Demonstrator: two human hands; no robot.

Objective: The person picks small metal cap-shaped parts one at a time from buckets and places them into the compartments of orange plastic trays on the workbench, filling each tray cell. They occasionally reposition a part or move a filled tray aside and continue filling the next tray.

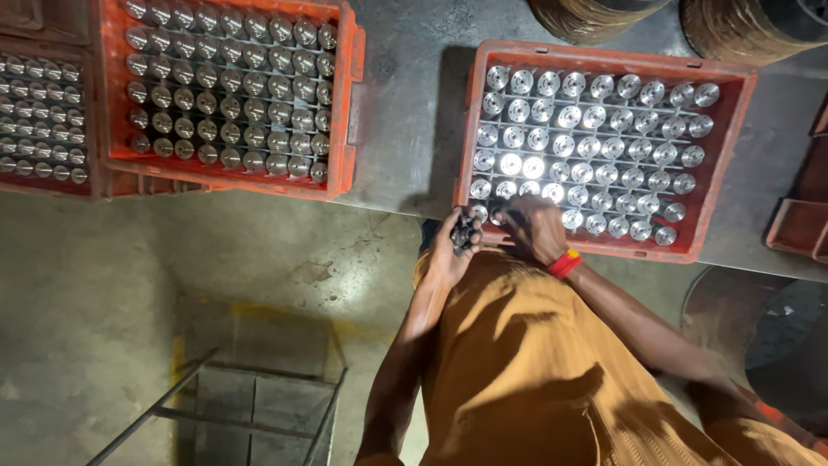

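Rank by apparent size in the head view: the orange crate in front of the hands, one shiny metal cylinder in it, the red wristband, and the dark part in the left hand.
1. Orange crate, by far the largest.
2. Red wristband and dark part in the left hand: they look alike, so unranked.
3. One shiny metal cylinder, slightly smaller.

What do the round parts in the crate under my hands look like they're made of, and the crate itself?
The round parts look like machined metal, probably steel: bright silvery faces throwing hard glare under the light. The crate looks like moulded plastic, matte orange-red with scuffed, dirty rims. The left hand holds a dark piece; its material cannot be told.
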